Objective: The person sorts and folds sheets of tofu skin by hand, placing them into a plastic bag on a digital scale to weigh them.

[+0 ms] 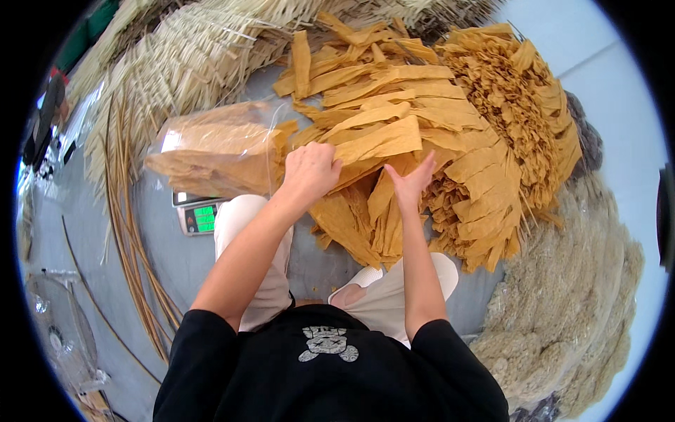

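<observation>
My left hand [313, 169] is closed round the ends of some mustard-yellow crinkled strips [373, 141] at the middle of the head view. My right hand [411, 179], thumb and fingers spread, is just to the right, close against the hanging strips, with nothing visible held in it. A large heap of these strips [478, 169] stretches behind and to the right, densely bunched at the upper right. Just left of my left hand lies a clear plastic bag [211, 155] with paler orange strips inside, over a digital scale [200, 218] with a green-lit display.
Pale straw-like bundles [176, 49] lie along the back. Long thin brown rods [130, 232] and a round fan [56, 337] are at the left. Beige fluffy bundles [562, 302] in plastic and dark grey ones [587, 133] line the right side. My legs are below the strips.
</observation>
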